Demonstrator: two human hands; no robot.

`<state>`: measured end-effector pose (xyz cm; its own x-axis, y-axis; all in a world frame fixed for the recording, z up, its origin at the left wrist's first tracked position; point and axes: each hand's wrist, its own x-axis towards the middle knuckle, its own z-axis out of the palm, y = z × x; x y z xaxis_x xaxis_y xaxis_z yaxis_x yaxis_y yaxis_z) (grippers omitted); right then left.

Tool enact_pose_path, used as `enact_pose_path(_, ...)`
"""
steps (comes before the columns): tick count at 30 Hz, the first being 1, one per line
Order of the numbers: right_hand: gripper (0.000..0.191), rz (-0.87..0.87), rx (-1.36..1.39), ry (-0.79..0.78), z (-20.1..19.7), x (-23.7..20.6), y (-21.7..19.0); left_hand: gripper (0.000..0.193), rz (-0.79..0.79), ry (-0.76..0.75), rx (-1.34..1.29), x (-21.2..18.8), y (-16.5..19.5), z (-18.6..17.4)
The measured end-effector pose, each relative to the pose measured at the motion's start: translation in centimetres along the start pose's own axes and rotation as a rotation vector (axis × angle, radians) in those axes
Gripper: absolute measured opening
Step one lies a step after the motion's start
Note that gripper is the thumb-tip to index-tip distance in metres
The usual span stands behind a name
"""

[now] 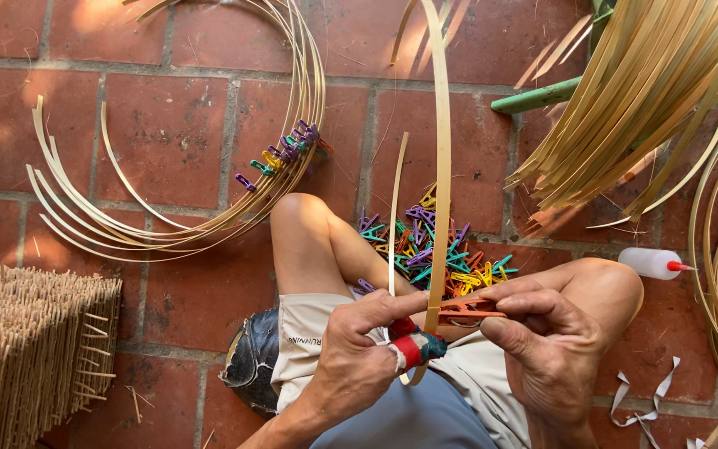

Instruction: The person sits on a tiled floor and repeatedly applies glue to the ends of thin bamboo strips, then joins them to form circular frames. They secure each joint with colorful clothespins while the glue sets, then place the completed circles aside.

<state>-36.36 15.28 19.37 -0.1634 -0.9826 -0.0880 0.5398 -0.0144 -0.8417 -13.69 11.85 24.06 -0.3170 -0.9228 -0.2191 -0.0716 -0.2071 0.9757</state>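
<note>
the left hand [357,357] sits lowest in view, its fingers [392,306] curled shut around a long pale bamboo strip [441,166]; the thumb is wrapped in red and dark tape [413,345] and presses the strip just below the fingertips. the right hand [546,333] is just beside it, fingers [525,301] pinched closed on an orange plastic clip [467,310], whose tip touches the strip right where the left fingers grip. from that grip the strip rises upward and away, out of the top of the view, and a second thinner strip end [394,216] stands up just left of it.

beyond the fingers, between the person's bare knees, lies a pile of coloured clips [434,249] in purple, green, yellow and orange on the red brick floor [168,133]. off past the right fingers, near the right knee, a small white squeeze bottle with a red nozzle [654,263] lies on its side, and white scraps of tape [646,397] lie near it.

further out, beyond the left fingers, a bundle of bent bamboo hoops [209,224] rests on the floor, held together by a row of coloured clips [288,154]. to the far left of the left hand stands a block of thin bamboo sticks [27,349]. far past the right fingers, a thick sheaf of bamboo strips [650,91] fans over a green frame [538,96].
</note>
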Motion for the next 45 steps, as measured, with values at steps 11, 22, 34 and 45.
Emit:
enact_pose_path(11,0.019,-0.114,-0.055,0.041,0.3,-1.0,0.6,0.053,-0.057,-0.041,-0.039,0.1,0.6,-0.3)
enact_pose_path(22,0.050,-0.041,-0.025,-0.047,-3.0,1.4,1.4,0.047,-0.071,-0.028,-0.038,-0.6,0.2,-1.2)
enact_pose_path(34,0.026,0.263,-1.504,0.164,-18.5,14.0,19.8,0.026,-0.099,0.034,-0.045,-1.8,-0.2,-0.7)
enact_pose_path(45,0.015,-0.492,-1.412,-0.069,-7.8,16.8,5.9,0.022,-0.045,-0.009,-0.075,-0.5,0.5,-1.0)
